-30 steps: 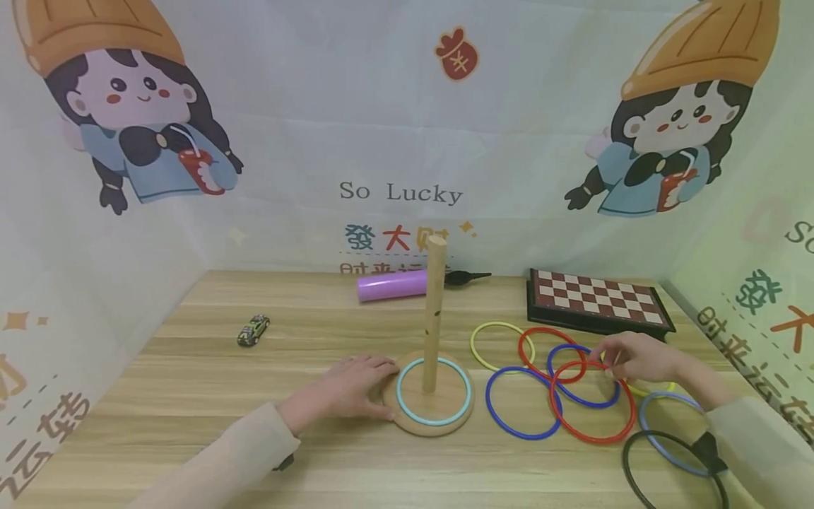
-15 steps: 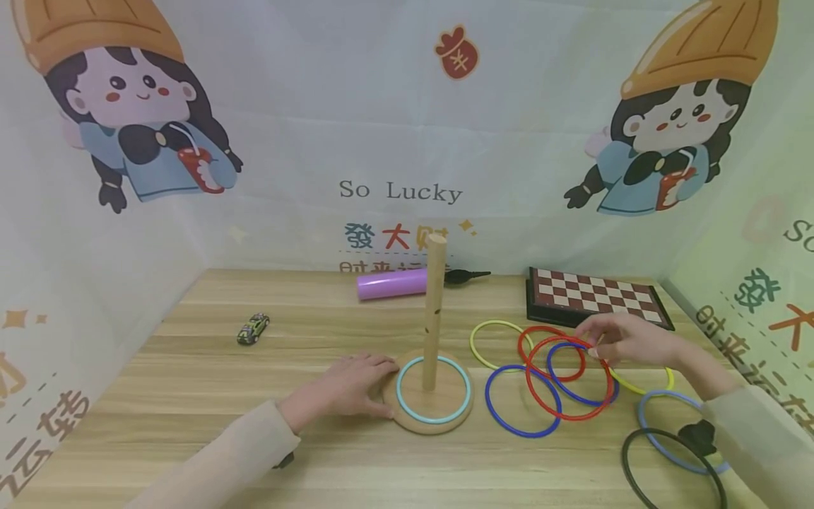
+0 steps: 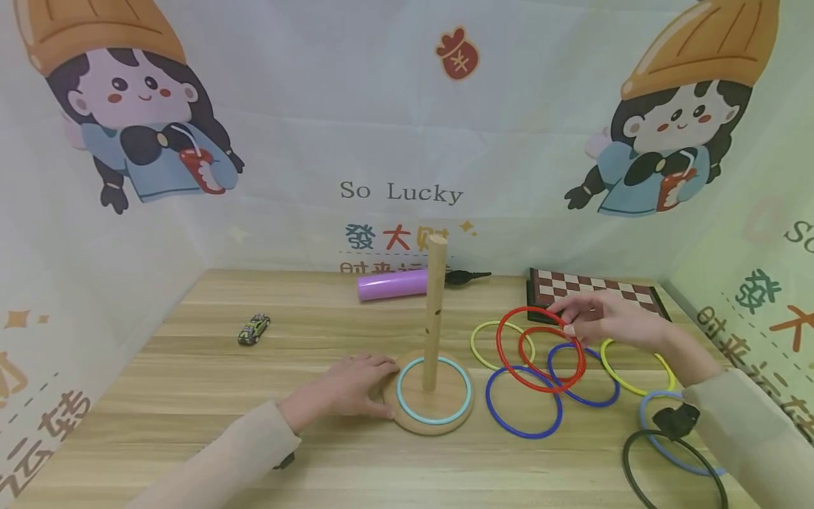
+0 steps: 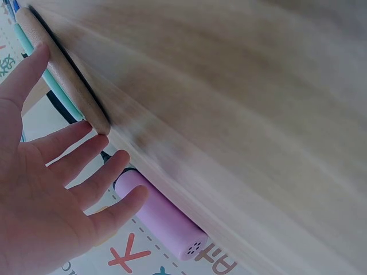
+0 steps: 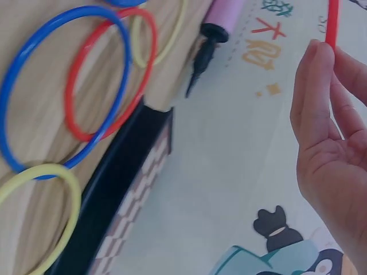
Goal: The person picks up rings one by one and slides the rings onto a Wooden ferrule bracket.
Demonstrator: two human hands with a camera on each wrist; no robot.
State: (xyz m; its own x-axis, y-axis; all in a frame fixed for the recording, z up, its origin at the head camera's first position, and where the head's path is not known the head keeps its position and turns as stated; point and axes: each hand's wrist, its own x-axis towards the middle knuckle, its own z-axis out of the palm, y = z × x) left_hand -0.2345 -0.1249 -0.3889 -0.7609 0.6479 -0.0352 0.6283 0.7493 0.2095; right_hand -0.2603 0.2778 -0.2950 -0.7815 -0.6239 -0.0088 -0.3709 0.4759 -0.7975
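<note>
My right hand (image 3: 613, 322) pinches a red ring (image 3: 499, 344) by its edge between thumb and fingertips, holding it tilted above the other rings. In the right wrist view only a strip of this red ring (image 5: 332, 26) shows. My left hand (image 3: 343, 387) lies at the left side of the round wooden base (image 3: 415, 397), thumb and fingertips touching its rim with fingers extended. From this base rises an upright wooden peg (image 3: 434, 304), circled at the bottom by a turquoise ring (image 3: 435, 423).
Right of the base, a second red ring (image 5: 69, 94), blue rings (image 3: 488, 399) and yellow rings (image 3: 671, 375) partly overlap. Nearer lie a light blue ring (image 3: 641, 410) and a black ring (image 3: 625, 463). Behind are a checkered board (image 3: 566, 286) and a purple pump (image 3: 391, 285); a toy car (image 3: 254, 329) stands left.
My right hand has lifted the red ring and carried it left and upward, away from the yellow ring at the right. My left hand has stayed at the base.
</note>
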